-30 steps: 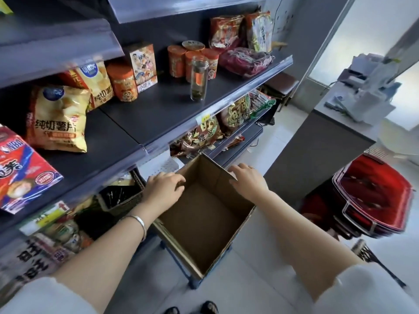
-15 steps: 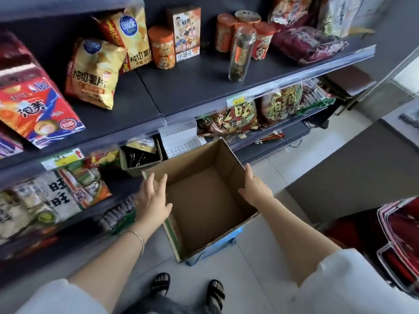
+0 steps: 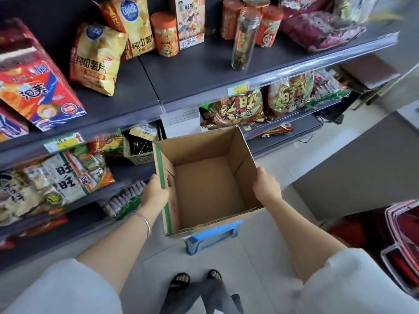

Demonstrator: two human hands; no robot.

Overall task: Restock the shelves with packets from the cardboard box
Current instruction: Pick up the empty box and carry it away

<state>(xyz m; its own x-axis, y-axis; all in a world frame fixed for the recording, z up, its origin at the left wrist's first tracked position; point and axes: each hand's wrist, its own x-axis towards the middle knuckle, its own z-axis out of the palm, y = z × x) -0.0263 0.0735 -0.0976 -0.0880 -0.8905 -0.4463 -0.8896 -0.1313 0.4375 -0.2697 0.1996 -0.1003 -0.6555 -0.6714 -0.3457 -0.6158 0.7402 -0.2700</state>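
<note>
An empty cardboard box [image 3: 245, 160] stands open-topped on a blue stool [image 3: 210, 237] in front of the shelves; no packets show inside it. My left hand [image 3: 153, 193] grips the box's left outer wall by the green stripe. On the right wall, my right hand [image 3: 266, 188] grips with its thumb at the rim. The shelf above [image 3: 204, 71] carries yellow chip packets [image 3: 97, 57], a red packet [image 3: 38, 91], orange tubs and a tall glass jar [image 3: 243, 39]. Lower shelves hold large snack bags [image 3: 240, 107].
A small woven basket [image 3: 138, 152] sits on the lower shelf just left of the box. Stacked red shopping baskets [image 3: 403, 245] stand at the right on the tiled floor. A grey counter [image 3: 362, 168] rises behind the box to the right. My sandalled feet are below.
The view has tilted down and drawn closer. Both hands have gone from hovering at the box rim to gripping its two side walls.
</note>
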